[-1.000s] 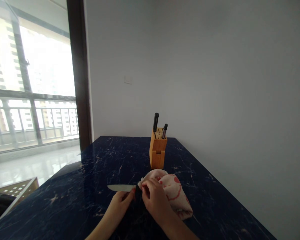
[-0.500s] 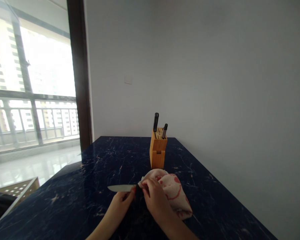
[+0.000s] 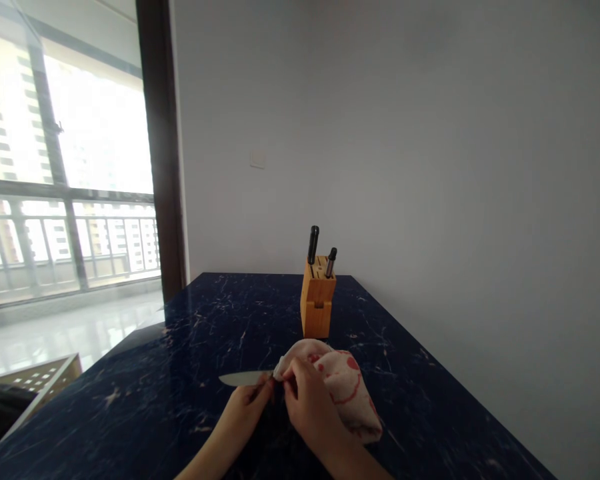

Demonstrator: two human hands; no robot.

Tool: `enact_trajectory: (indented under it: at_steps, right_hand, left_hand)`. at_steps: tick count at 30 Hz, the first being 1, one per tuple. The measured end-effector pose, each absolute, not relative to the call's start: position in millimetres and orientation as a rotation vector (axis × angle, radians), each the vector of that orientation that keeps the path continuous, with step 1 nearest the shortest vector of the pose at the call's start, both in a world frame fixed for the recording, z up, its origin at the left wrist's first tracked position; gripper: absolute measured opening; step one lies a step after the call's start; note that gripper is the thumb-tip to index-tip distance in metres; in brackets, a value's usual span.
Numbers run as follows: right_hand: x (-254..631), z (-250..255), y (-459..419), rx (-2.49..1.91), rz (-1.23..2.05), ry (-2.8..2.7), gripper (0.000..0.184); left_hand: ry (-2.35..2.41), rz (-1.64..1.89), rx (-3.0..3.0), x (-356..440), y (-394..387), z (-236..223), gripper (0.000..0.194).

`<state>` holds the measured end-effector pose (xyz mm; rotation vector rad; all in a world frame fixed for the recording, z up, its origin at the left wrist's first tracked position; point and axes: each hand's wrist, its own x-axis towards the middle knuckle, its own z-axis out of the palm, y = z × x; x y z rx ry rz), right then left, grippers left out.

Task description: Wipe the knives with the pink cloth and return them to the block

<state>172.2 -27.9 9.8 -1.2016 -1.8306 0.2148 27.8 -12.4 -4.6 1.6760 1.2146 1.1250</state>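
Note:
A kitchen knife [image 3: 243, 379] is held low over the dark table, its blade pointing left. My left hand [image 3: 249, 404] is closed on it near the handle end of the blade; the handle itself is mostly hidden by fingers and cloth. My right hand [image 3: 304, 399] pinches a white cloth [image 3: 347, 387] with red markings, pressing a fold of it against the knife close to my left fingertips. The rest of the cloth drapes to the right, behind and beside my right wrist.
A wooden knife block [image 3: 319, 303] stands just beyond the cloth, with a black-handled knife [image 3: 313, 245] and another black-ended tool [image 3: 331, 262] in its slots. The marbled dark blue table [image 3: 220, 320] meets a grey wall on the right. A perforated beige chair or box [image 3: 55, 377] stands beyond the left edge.
The cloth fold in my right hand has shifted slightly left, now covering the black handle part that showed between my hands. The knife tip has moved a little right and down.

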Motion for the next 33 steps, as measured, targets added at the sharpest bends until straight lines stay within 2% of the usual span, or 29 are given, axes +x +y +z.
enact_trajectory:
  at_steps: [8,16,26,33]
  right_hand:
    - [176,9,-30,-1.098,0.211,-1.944,0.019]
    - [180,10,-24,-1.296,0.135,-1.884,0.025]
    - [174,7,-28,-1.121,0.187,-1.908,0.024]
    - [183,10,-21,-1.324,0.098,-1.875,0.026]
  left_hand:
    - [1.281,1.086,1.705,27,-12,-6,0.041]
    - [1.272,1.097,1.721,26,-8,-11,0.040]
    - [1.166,1.064,1.780,26,-8,-13,0.035]
    - [1.292,1.082,1.700,27,-11,-7,0.043]
